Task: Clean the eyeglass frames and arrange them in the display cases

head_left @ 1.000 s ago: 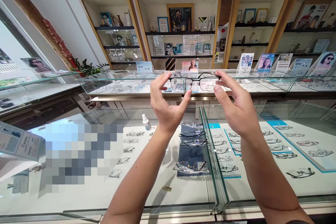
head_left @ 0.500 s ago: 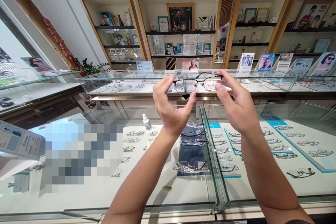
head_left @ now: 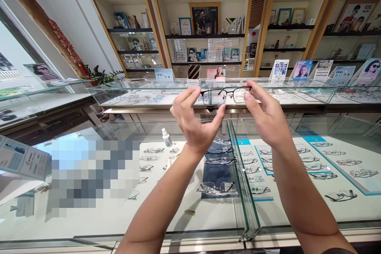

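Observation:
A pair of dark-framed glasses (head_left: 228, 96) is held up in front of me, above the glass counter, its lenses roughly upright. My left hand (head_left: 198, 123) is at the left end of the frame, thumb under the left lens and fingertips near the upper left corner. At the right end, my right hand (head_left: 264, 113) pinches the frame between thumb and index finger. Below the hands, more glasses (head_left: 218, 188) lie on a dark blue panel (head_left: 217, 174) inside the case.
The near glass case (head_left: 178, 224) holds rows of glasses and a white bottle (head_left: 167, 138). Another glass counter (head_left: 166, 107) with upright cards stands beyond, before wooden wall shelves (head_left: 205, 36). A folded card (head_left: 22, 158) is at the left edge.
The glasses have turned and tilted slightly, their left end a little lower. My left thumb has shifted slightly right, and my left fingers are spread a bit wider.

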A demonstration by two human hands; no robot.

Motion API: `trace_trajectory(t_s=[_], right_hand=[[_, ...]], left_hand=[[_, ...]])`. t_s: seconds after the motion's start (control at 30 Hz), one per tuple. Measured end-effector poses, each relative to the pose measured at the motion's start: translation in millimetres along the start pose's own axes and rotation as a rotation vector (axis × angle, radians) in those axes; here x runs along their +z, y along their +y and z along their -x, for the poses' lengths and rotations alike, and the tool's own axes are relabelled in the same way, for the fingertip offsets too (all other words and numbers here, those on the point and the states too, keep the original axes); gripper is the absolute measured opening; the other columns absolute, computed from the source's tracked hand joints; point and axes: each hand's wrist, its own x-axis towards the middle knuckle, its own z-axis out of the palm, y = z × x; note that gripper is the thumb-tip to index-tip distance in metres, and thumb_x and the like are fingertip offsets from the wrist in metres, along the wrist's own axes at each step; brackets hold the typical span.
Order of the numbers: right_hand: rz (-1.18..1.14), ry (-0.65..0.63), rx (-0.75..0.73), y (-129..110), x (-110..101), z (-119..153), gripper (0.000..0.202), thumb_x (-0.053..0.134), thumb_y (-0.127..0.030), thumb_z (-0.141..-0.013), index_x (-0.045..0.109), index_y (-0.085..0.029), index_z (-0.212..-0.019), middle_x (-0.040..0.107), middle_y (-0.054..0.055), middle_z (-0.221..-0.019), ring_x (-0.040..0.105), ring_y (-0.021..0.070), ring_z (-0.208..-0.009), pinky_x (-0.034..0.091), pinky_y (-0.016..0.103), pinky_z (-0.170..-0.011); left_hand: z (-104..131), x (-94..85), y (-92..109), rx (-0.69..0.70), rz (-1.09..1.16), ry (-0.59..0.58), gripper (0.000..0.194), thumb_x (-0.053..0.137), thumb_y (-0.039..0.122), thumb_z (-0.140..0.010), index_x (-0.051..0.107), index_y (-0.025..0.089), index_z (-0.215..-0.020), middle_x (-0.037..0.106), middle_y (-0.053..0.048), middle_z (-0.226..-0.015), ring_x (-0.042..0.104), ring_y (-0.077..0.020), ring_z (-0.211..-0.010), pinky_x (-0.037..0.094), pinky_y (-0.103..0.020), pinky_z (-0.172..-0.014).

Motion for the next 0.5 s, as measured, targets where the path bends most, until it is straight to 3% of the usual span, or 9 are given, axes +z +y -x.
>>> trace_trajectory(t_s=[0.27, 0.5], right_hand=[[-0.062, 0.026, 0.036, 3, 2, -1, 0.06, 0.064, -0.066, -0.104, 0.068, -0.031, -0.153, 0.069, 0.011, -0.156, 0.061, 0.0346, -0.149, 0.046, 0.062, -0.129], [-0.041, 0.097, -0.01, -2, 2, 0, 0.056, 0.066, -0.064, -0.103, 0.071, -0.032, -0.149, 0.071, 0.01, -0.153, 0.063, 0.0341, -0.145, 0.047, 0.063, -0.127]], left_hand=[[1, 1.2, 2, 0.043, -0.049, 0.017, 0.066, 0.087, 0.046, -0.087, 0.054, 0.026, -0.141, 0.069, -0.011, -0.134, 0.067, -0.031, -0.126, 0.05, -0.052, -0.113], [-3, 1.8, -11, -0.094, 0.116, -0.039, 0.063, 0.087, 0.046, -0.088, 0.058, 0.025, -0.14, 0.066, -0.011, -0.137, 0.063, -0.0302, -0.13, 0.053, -0.048, -0.107]])
